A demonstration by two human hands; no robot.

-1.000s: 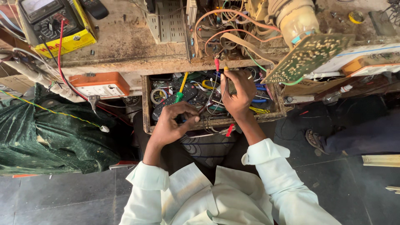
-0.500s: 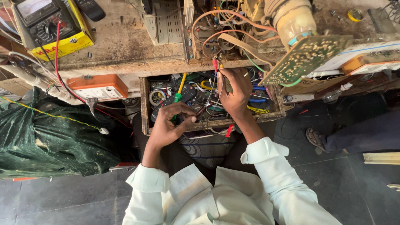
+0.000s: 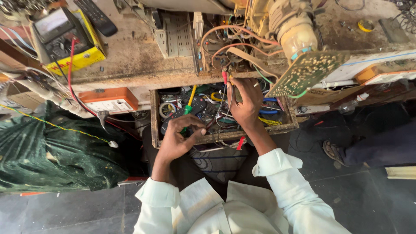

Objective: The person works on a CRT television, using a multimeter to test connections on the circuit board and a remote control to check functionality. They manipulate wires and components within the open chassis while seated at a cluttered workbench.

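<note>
Wooden and worn, an open drawer juts from under the tabletop, crammed with tangled wires, tape rolls and a black remote control. Left hand sits at the drawer's near edge, its grip curled closed around a screwdriver with a green and yellow handle; the handle sticks up and away from the fingers, over the remote. Right hand reaches farther in, up to the tabletop's near edge, with its grip pinched narrow on a slim red test probe whose tip points toward the exposed wiring of an opened appliance. Orange and tan wires loop through that appliance, and a pale cylindrical part stands to its right. Just right of the right hand, a green circuit board hangs tilted off the tabletop's edge, tethered by thin wires.

On the far left of the tabletop lies a yellow-cased multimeter, a red lead trailing from it down over the edge. Beside it, farther off, rests another dark remote. Below the tabletop at the left, an orange and white box sits on a ledge, near a dark green cloth bundle. At the right, near the floor, another person's sandalled foot shows. White sleeves cover both forearms of the person at work.
</note>
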